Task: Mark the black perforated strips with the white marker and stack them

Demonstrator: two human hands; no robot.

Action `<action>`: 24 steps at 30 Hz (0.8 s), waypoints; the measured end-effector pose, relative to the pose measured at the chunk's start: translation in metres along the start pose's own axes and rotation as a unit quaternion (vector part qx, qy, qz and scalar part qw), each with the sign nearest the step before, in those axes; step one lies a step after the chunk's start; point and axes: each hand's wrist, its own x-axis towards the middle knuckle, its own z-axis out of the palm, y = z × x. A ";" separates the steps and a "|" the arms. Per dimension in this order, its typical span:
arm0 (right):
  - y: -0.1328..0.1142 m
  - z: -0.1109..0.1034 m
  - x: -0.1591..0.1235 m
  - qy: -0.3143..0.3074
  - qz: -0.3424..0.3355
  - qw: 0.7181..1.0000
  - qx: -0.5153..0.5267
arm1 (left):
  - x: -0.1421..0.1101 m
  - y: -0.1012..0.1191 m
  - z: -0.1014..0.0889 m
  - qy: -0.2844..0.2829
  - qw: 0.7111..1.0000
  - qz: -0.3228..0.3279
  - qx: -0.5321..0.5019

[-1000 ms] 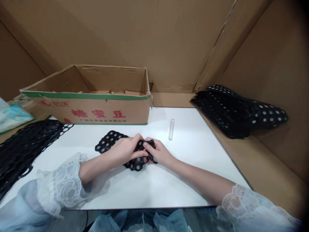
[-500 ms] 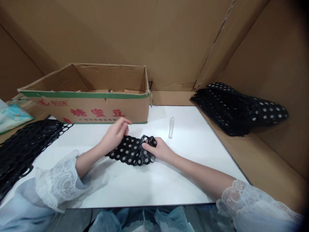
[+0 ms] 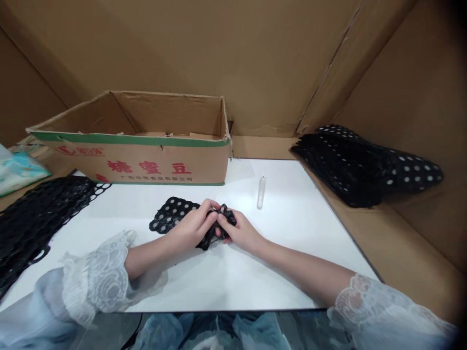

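Observation:
On the white tabletop lies a black sheet with rows of pale round dots (image 3: 174, 213), its right end bunched up. My left hand (image 3: 197, 223) pinches the bunched part from the left. From the other side my right hand (image 3: 239, 229) is closed round the crumpled end, thumb on top. Both hands nearly touch there, and the fingers hide most of the gathered material. A small clear tube (image 3: 261, 192) lies to the right, beyond my right hand.
An open cardboard box (image 3: 164, 163) stands at the back left. Black netting with round holes (image 3: 36, 223) is heaped at the left. A pile of black dotted sheets (image 3: 350, 165) leans at the right by the cardboard wall (image 3: 412, 136). A plastic packet (image 3: 22, 172) sits far left.
My left hand has come right and down onto the sheet and now grips it beside my right hand. The sheet's right end is more crumpled; its left part has shifted left.

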 end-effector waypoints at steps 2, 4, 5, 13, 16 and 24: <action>0.001 -0.002 0.000 0.018 0.008 1.000 -0.014 | 0.005 -0.007 -0.012 0.012 1.000 0.012 -0.026; 0.001 -0.005 0.001 0.058 0.011 0.998 -0.031 | 0.008 -0.014 -0.027 0.094 0.995 0.004 -0.010; 0.001 -0.007 0.001 0.078 0.011 0.996 -0.034 | 0.010 -0.017 -0.034 0.154 0.988 -0.006 0.011; -0.003 -0.001 0.003 0.056 0.017 0.998 0.018 | -0.009 -0.003 -0.012 0.090 0.987 -0.035 0.126; -0.003 0.000 0.001 0.043 0.002 0.999 0.011 | -0.016 0.003 0.006 0.031 0.998 -0.019 0.047; -0.009 -0.001 0.000 0.015 0.015 0.994 0.111 | -0.010 -0.008 0.002 0.006 0.970 -0.047 -0.239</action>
